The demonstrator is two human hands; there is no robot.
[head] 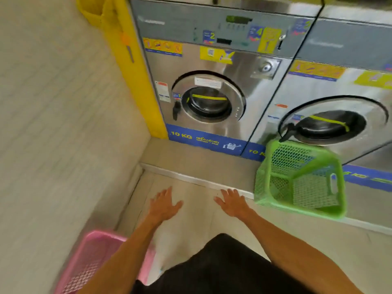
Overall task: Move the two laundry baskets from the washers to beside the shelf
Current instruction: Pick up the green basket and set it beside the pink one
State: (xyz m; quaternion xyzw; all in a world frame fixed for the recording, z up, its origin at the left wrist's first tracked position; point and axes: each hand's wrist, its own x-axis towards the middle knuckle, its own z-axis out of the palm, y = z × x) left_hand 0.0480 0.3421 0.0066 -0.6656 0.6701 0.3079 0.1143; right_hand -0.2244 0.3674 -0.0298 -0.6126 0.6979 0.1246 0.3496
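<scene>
A green mesh laundry basket (pixel 301 179) stands empty on the raised step in front of the right washer (pixel 339 115). A pink laundry basket (pixel 91 262) sits on the floor at the lower left, by the wall, partly hidden behind my left forearm. My left hand (pixel 164 205) and my right hand (pixel 232 202) hover over the floor tiles with fingers spread, holding nothing. The right hand is a short way left of the green basket. The picture is blurred by motion.
Two steel 10 KG washers stand side by side; the left washer (pixel 207 98) has its door shut. A raised step (pixel 195 166) runs along their base. A tiled wall (pixel 53 124) closes the left side, with a yellow panel (pixel 135 71) at the corner.
</scene>
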